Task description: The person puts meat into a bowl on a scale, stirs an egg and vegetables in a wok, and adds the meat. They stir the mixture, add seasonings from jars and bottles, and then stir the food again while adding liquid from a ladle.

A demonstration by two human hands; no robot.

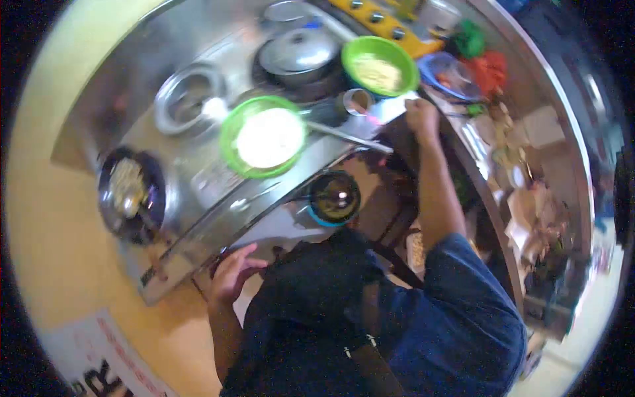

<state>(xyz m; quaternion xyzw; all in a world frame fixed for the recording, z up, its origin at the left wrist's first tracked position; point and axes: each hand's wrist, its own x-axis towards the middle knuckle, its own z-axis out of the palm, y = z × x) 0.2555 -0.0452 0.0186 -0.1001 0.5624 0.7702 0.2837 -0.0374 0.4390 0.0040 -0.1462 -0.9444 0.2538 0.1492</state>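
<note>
My left hand (235, 271) is low at the stove's near edge, its fingers apart and nothing visible in them. My right hand (422, 116) is stretched forward with curled fingers, just below the green bowl (365, 46) of pale food. What it grips, if anything, is too blurred to make out. Left of it, a long metal handle (350, 137) reaches from a second green bowl (233, 152), whose inside is washed out by glare. A small cup (358, 101) with brown contents stands near the right hand.
A dark wok (155, 182) with food and a ladle sits at the left end of the metal stove (202, 228). Behind are a lidded pot (297, 53) and a metal ring (162, 109). Below is a dark round container (334, 198). A blue basket (473, 92) is at right.
</note>
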